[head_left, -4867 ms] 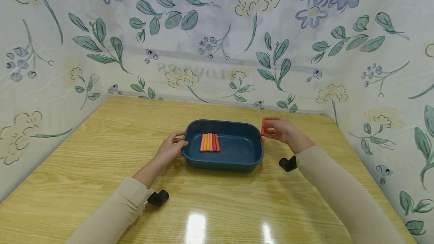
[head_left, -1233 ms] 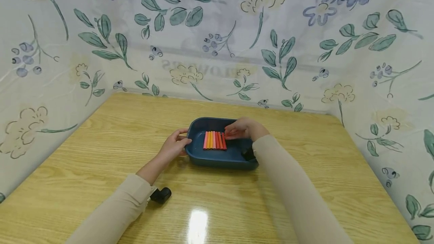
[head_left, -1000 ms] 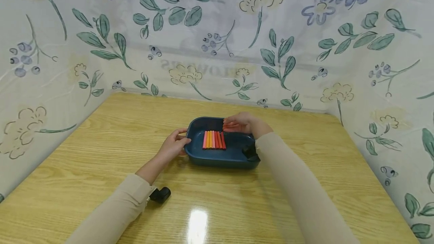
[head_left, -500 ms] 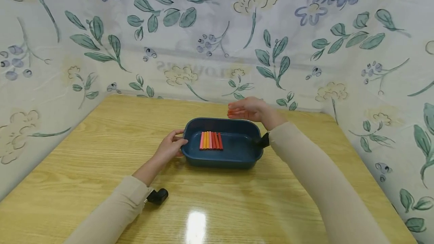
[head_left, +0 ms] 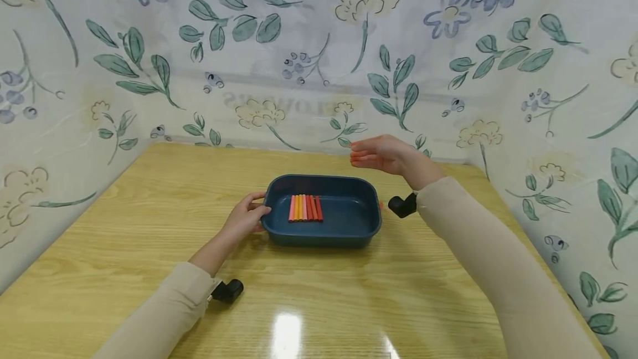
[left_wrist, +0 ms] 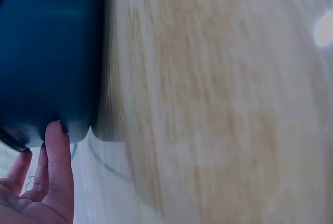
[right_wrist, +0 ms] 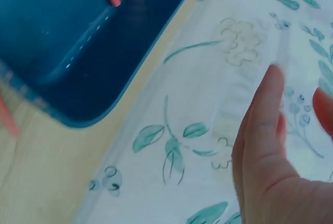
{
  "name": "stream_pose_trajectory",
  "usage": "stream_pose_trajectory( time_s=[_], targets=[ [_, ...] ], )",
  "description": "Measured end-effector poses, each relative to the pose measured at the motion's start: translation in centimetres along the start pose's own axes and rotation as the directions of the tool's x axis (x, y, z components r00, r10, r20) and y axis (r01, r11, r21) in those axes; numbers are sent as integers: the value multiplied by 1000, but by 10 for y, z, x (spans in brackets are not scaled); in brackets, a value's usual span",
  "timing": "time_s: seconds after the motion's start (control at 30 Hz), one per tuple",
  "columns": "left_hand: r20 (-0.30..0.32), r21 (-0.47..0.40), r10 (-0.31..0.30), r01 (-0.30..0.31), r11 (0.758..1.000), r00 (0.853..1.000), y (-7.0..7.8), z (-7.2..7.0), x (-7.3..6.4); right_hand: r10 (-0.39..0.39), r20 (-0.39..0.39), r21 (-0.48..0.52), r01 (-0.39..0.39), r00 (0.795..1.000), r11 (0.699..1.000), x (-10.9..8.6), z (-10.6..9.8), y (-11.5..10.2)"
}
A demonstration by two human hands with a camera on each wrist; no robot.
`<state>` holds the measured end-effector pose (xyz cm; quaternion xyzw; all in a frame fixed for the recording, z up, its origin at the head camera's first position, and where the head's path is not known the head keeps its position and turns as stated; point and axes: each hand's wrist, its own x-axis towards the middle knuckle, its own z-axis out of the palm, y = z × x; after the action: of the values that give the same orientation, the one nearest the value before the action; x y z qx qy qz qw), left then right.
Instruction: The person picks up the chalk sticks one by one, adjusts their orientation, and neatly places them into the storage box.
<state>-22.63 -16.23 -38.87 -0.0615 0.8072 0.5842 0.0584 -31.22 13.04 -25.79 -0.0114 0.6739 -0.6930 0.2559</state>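
A dark blue rectangular tub (head_left: 346,216) stands on the table. Side by side on its floor lies a row of several crayon-like sticks (head_left: 305,208), pink and yellow-orange at left, red at right. My left hand (head_left: 244,216) holds the tub's left end, thumb at the rim; in the left wrist view, its fingers (left_wrist: 60,167) touch the outer wall. Raised behind the tub's right end, my right hand (head_left: 381,154) holds nothing. The right wrist view shows its fingers straight and the thumb apart. Outside the tub's right end, a red stick (right_wrist: 6,117) is partly visible.
The wooden table (head_left: 319,287) stretches around the tub on all sides. Floral cloth (head_left: 309,71) hangs at the back and both sides. Black wrist cameras (head_left: 228,291) sit at both cuffs.
One red stick that my right hand held beside the tub has joined the row's right end. My right hand has since withdrawn from the tub, up and to the right. My left hand stays.
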Motion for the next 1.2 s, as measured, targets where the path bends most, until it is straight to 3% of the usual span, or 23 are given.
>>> stream_pose_trajectory(
  time_s=[0.3, 0.8, 1.0, 1.2],
  targets=[
    [-11, -4, 2, -2, 1000, 1000, -7, 1, -1, 13, -123, 8, -12, 992, 1000, -7, -32, 16],
    [-13, -6, 3, -3, 1000, 1000, -4, 3, 1, 15, -183, -48, -25, 983, 999, -21, -70, 67],
    [-16, 2, 5, -5, 1000, 1000, -2, 2, 0, 59, -254, -48, -74, 965, 996, -12, -72, 99],
    [-19, 4, 4, -4, 1000, 1000, -2, 2, 0, 115, -347, -19, -129, 931, 991, 0, -68, 121]
  ],
)
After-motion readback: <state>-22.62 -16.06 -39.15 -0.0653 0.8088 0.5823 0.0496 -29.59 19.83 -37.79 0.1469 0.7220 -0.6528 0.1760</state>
